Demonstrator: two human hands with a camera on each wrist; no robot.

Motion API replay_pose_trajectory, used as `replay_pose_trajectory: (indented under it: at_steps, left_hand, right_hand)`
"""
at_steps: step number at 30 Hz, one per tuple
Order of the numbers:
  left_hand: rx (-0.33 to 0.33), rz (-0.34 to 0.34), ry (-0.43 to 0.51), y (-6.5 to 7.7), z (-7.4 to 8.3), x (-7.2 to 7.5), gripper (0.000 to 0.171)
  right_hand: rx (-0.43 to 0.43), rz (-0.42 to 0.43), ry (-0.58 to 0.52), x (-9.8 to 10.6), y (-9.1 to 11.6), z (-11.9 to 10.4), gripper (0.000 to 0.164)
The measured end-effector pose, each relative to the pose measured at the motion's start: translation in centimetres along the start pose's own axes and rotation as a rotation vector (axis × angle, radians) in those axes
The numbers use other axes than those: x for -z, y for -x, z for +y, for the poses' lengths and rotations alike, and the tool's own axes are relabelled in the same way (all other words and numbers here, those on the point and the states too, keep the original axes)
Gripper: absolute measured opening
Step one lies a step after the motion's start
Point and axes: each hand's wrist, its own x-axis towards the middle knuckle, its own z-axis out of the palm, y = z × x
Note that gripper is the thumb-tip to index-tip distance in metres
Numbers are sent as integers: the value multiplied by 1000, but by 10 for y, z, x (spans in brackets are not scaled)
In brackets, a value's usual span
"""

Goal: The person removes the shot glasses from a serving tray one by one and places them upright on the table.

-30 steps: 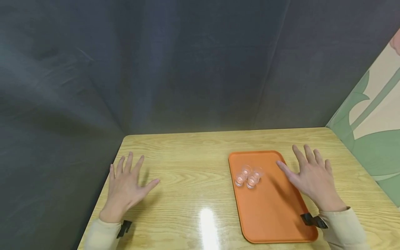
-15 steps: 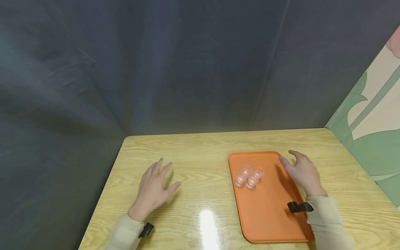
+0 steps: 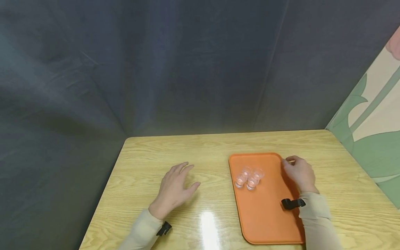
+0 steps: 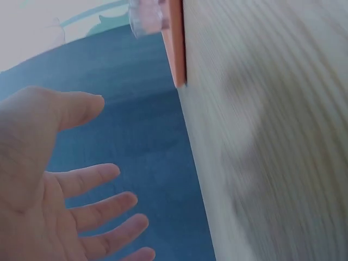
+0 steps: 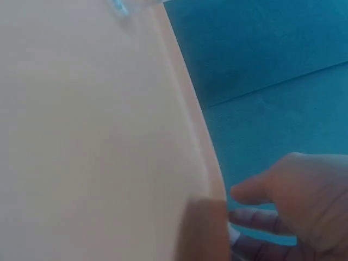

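Note:
An orange tray (image 3: 268, 215) lies on the right half of the wooden table. Several small clear cups (image 3: 251, 183) stand bunched near its far left part. My right hand (image 3: 301, 175) is at the tray's far right corner, and in the right wrist view its thumb (image 5: 253, 189) and fingertips come right up to the rim, with a gap between thumb and index finger. Left of the tray, my left hand (image 3: 173, 189) hovers over the table and holds nothing. Its fingers (image 4: 103, 212) are spread and the thumb stands apart in the left wrist view.
Wooden table surface (image 3: 143, 152) extends left of the tray. A dark curtain (image 3: 200, 69) hangs behind the table and along its left side. At the right is a panel with a green leaf pattern (image 3: 375, 146). Black straps (image 3: 293, 203) sit on both wrists.
My left hand has moved right, towards the tray. The right hand has moved down and left to the tray's rim, its fingers drawing in. Tray and cups have stayed put.

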Motion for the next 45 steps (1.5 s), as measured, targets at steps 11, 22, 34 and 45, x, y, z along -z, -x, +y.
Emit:
replay_pose_trajectory:
  at_steps: [11,22,34,45]
  left_hand:
    - [-49,-81,55,-21,39,-22,55]
    - [-161,-85,6,-42,67,-52,52]
    - [-198,-44,-28,-53,94,-74,47]
    - [-201,70,-2,-60,107,-96,21]
  right_hand:
    - [-17,22,25,-8,1,4,40]
    - [-24,35,9,-15,0,9,42]
    - [-17,44,17,-15,-1,3,42]
    - [19,11,19,-16,-2,5,43]
